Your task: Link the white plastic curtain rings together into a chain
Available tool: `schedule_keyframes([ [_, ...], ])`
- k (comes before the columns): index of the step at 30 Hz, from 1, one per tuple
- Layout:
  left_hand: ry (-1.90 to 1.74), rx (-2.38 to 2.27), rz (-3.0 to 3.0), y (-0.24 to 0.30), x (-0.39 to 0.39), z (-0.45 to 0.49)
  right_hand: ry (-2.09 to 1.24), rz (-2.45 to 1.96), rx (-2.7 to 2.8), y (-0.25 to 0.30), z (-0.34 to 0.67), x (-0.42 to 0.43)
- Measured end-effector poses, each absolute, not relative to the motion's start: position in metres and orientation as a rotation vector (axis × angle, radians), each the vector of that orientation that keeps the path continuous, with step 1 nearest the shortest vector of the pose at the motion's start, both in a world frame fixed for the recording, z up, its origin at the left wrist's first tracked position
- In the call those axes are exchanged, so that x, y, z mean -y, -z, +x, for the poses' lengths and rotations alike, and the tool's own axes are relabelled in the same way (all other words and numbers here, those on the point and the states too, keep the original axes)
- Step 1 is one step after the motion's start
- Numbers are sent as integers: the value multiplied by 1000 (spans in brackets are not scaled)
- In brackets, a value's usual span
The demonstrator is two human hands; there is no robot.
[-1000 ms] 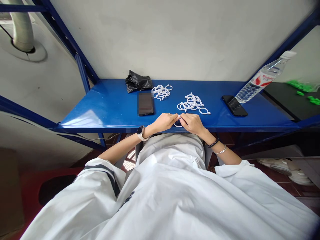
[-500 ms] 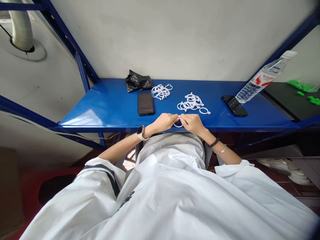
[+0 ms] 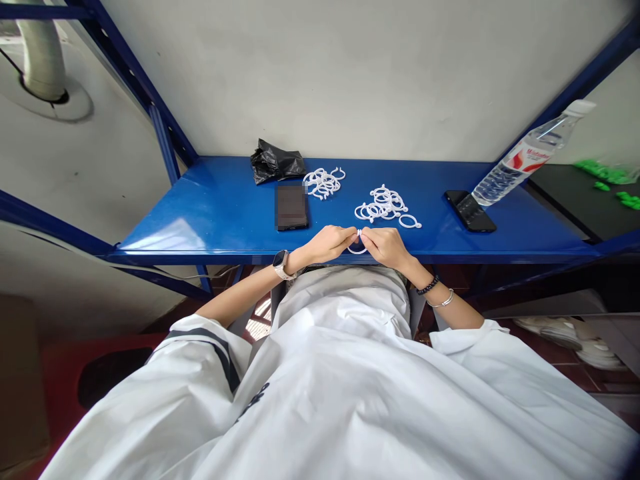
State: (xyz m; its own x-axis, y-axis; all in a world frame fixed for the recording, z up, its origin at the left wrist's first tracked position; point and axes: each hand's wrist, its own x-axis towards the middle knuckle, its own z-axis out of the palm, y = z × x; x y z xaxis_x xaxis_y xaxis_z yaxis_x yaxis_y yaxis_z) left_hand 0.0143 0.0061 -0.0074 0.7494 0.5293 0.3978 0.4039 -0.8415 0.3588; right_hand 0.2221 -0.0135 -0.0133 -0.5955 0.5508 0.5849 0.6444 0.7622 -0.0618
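Note:
A thin white plastic ring (image 3: 357, 252) hangs between my two hands at the front edge of the blue table (image 3: 220, 217). My left hand (image 3: 330, 244) pinches one side of it, and my right hand (image 3: 387, 245) pinches the other. The fingertips nearly meet at the ring's small knobbed ends, which stick up between them; the fingers hide part of the ring. Just beyond my right hand lies a pile of white rings (image 3: 383, 203), with a single ring (image 3: 409, 221) at its right side. A second pile of white rings (image 3: 324, 183) lies farther back on the left.
A dark phone (image 3: 292, 208) lies left of the piles, with a crumpled black plastic bag (image 3: 276, 163) behind it. Toward the right, a water bottle (image 3: 525, 160) stands by another black phone (image 3: 470, 211). Green pieces (image 3: 605, 172) sit at the far right. Blue metal posts (image 3: 165, 143) frame the table.
Almost nothing differs. Both hands keep their pinch on the white ring at the same spot, with only a very slight shift.

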Motion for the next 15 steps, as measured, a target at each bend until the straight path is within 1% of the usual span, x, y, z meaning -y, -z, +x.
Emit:
schedule_keyframes([
  [6,-759,-706,2611,5,-5,15,190,-828,2352,14,223,13],
  [15,-816,-589,2499,4,-6,14,5,-743,2305,10,226,13],
])
